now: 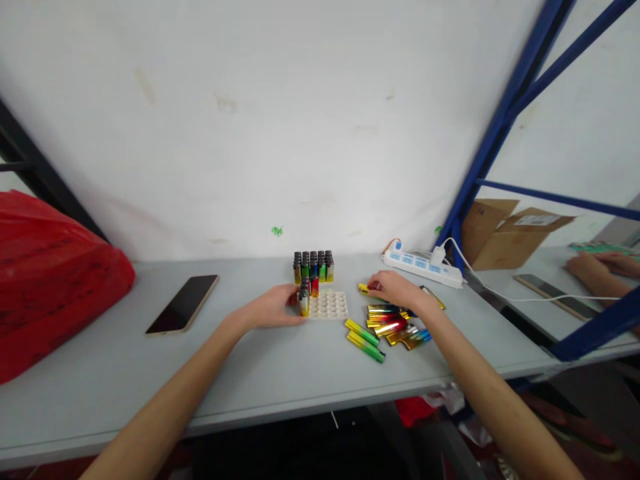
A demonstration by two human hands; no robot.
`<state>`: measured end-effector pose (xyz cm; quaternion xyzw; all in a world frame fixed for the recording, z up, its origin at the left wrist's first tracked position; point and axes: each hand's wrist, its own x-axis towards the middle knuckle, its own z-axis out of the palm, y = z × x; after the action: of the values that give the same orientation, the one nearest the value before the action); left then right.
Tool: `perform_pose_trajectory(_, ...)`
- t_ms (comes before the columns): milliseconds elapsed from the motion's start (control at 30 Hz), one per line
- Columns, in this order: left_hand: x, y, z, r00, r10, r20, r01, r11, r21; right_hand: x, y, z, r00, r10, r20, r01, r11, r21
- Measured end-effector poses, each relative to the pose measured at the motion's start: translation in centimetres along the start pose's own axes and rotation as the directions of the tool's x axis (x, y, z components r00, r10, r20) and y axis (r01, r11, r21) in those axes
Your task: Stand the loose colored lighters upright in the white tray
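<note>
A white tray with rows of round holes (329,305) lies on the grey table. Cigarette lighters stand upright in its left part, among them a gold one (304,304) and a red one (315,287). My left hand (274,307) curls round the tray's left edge, its thumb low at the front and its fingers beside the standing lighters. My right hand (395,288) is closed on a yellow lighter (364,289), held on its side just above the table. Under and before this hand lies a pile of shiny lighters (390,323). Two yellow-green lighters (367,341) lie nearer me.
Behind the tray stands a block of upright lighters (313,267). A phone (183,305) and a red bag (55,280) are at left. Right of the pile are a power strip (424,267), a blue rack post (465,193), a cardboard box (507,233) and another person's hands (595,270).
</note>
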<state>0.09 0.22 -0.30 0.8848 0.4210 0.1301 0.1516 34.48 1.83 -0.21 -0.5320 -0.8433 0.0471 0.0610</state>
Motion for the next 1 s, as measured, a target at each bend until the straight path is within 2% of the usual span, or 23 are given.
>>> perform_pose_trajectory(133,0.0,0.0,0.0,1.000,0.001,0.005,-0.001,1.000,0.010,1.6,-0.8,-0.4,0.997,0.068,0.032,-0.065,0.995,-0.081)
perform_pose_trajectory(333,0.0,-0.1,0.0,1.000,-0.015,0.004,0.015,1.000,0.011,3.3,-2.0,-1.4,0.980,0.139,0.145,-0.117,0.982,-0.151)
perform_pose_trajectory(533,-0.1,-0.2,0.1,1.000,-0.007,-0.003,0.007,1.000,-0.006,4.2,-3.7,-1.4,0.976,0.178,0.128,-0.141,0.956,-0.258)
perform_pose_trajectory(800,-0.1,-0.2,0.0,0.999,-0.030,0.016,0.031,0.999,-0.014,3.5,-3.1,-0.5,0.983,0.180,0.028,-0.171,0.966,-0.195)
perform_pose_trajectory(900,-0.1,-0.2,0.0,0.999,-0.042,0.016,0.042,0.999,-0.004,3.3,-2.4,-0.3,0.990,0.136,0.024,-0.131,0.980,-0.149)
perform_pose_trajectory(1000,-0.1,-0.1,-0.1,0.999,-0.047,0.009,0.047,0.999,0.006,3.1,-1.7,-0.5,0.997,0.060,0.038,-0.059,0.998,-0.031)
